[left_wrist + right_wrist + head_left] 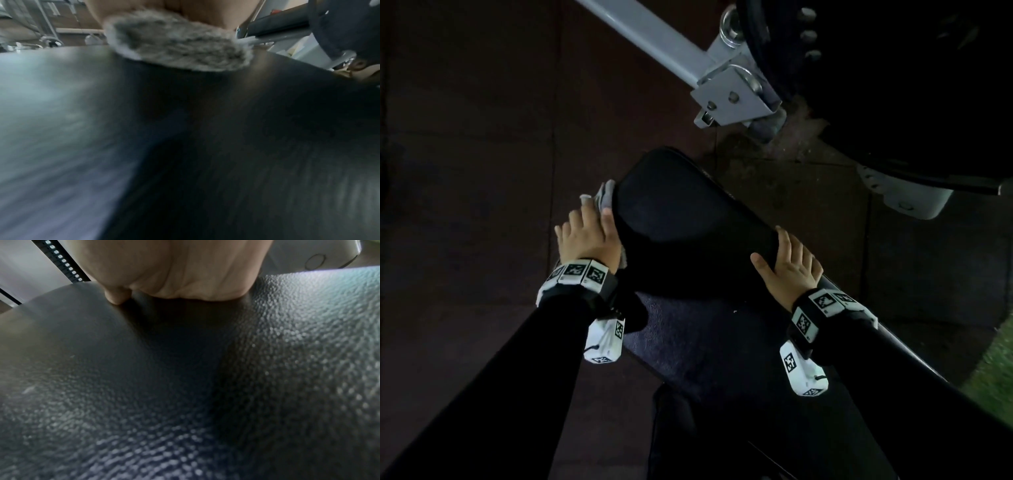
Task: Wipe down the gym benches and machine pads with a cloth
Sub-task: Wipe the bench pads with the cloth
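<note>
A black padded bench pad (688,233) runs away from me in the head view. My left hand (585,233) grips a bunched grey cloth (604,197) and presses it against the pad's left side edge. In the left wrist view the cloth (176,47) bulges out from under my palm onto the blurred pad (205,129). My right hand (791,270) rests on the pad's right edge, fingers spread, thumb lying on the top. The right wrist view shows the palm (174,272) flat on the grainy pad (185,369).
A second, lower pad (705,342) lies nearer to me. A grey steel beam (654,37) with a bracket (732,96) crosses above, beside a large black machine part (893,85). Dark rubber floor tiles (465,137) lie to the left; green turf (996,359) is at far right.
</note>
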`<state>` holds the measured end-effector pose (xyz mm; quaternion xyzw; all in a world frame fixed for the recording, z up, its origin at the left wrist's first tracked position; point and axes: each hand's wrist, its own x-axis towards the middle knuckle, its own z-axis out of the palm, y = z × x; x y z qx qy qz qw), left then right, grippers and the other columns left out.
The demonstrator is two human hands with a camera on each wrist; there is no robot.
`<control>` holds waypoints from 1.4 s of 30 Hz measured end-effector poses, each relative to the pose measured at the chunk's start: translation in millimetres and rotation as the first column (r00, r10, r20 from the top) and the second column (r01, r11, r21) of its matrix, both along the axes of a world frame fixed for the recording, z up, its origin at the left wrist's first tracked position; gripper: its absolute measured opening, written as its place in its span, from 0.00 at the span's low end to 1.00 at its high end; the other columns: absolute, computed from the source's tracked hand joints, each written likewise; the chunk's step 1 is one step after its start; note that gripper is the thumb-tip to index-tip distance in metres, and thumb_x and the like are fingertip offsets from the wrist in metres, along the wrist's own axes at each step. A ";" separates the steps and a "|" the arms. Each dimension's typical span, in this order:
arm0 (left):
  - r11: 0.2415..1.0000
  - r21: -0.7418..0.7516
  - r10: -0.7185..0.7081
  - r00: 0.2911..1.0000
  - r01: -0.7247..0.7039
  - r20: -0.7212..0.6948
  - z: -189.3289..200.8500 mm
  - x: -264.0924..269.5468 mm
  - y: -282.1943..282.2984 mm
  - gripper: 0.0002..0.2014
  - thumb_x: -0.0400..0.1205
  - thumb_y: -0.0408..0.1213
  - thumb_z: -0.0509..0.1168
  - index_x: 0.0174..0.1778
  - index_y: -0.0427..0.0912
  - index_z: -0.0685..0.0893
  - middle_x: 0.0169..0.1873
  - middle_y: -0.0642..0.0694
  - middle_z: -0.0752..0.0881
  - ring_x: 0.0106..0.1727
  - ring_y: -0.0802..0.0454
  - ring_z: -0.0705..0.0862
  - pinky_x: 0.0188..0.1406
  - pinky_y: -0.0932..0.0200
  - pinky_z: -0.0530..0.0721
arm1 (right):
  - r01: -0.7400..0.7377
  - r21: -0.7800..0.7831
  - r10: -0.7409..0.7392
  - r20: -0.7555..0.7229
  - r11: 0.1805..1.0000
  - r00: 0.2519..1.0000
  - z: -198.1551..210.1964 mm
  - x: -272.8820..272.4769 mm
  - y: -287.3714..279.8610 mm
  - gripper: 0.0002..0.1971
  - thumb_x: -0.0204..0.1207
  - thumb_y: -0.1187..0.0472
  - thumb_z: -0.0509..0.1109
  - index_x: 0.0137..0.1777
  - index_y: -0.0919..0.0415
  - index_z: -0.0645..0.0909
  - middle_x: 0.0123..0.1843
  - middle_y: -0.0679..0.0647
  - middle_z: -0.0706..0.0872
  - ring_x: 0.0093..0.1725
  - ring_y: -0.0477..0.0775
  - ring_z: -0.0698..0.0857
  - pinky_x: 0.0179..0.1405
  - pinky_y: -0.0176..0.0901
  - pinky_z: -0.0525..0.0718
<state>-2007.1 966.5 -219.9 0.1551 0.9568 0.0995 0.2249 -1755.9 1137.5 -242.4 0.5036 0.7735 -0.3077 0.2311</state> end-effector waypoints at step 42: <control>0.584 -0.018 -0.801 0.572 0.812 -0.177 -10.0 126.0 125.7 0.21 0.84 0.45 0.51 0.71 0.43 0.71 0.74 0.42 0.69 0.80 0.41 0.59 0.80 0.39 0.48 | 0.234 0.189 -0.184 -0.248 0.954 0.951 18.1 138.4 -13.1 0.22 0.84 0.51 0.55 0.78 0.45 0.64 0.76 0.46 0.70 0.77 0.49 0.62 0.80 0.49 0.50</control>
